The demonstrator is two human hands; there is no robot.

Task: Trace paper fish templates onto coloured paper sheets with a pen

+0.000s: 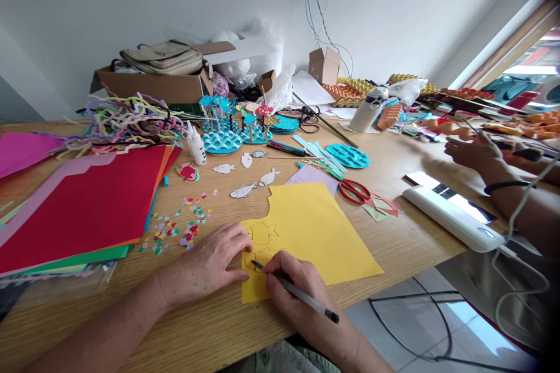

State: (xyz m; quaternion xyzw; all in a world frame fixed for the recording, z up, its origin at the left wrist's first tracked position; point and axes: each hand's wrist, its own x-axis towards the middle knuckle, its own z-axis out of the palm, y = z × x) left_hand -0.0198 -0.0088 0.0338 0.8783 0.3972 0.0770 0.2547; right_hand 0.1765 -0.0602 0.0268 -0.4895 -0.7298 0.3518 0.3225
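Observation:
My right hand (295, 288) is closed round a pen (306, 298) with a clear barrel and a black end cap. The pen's tip touches a sheet of yellow paper (324, 233), where a fish outline (262, 234) is drawn and a second outline lies partly under my right fingers. At the sheet's left edge rests my left hand (210, 259), thumb apart from the slightly bent fingers, holding nothing. Small white fish cutouts (243, 191) lie beyond the sheet. Beneath its far edge is a lilac sheet (312, 176), with red-handled scissors (354, 191) beside it.
Red paper (87, 204) tops a stack at left, near paper confetti (190, 227). A glue bottle (196, 145), blue egg-carton pieces (347, 155) and pipe cleaners (126, 122) stand farther back. Another person's hands (476, 154) are at right, behind a white device (452, 218).

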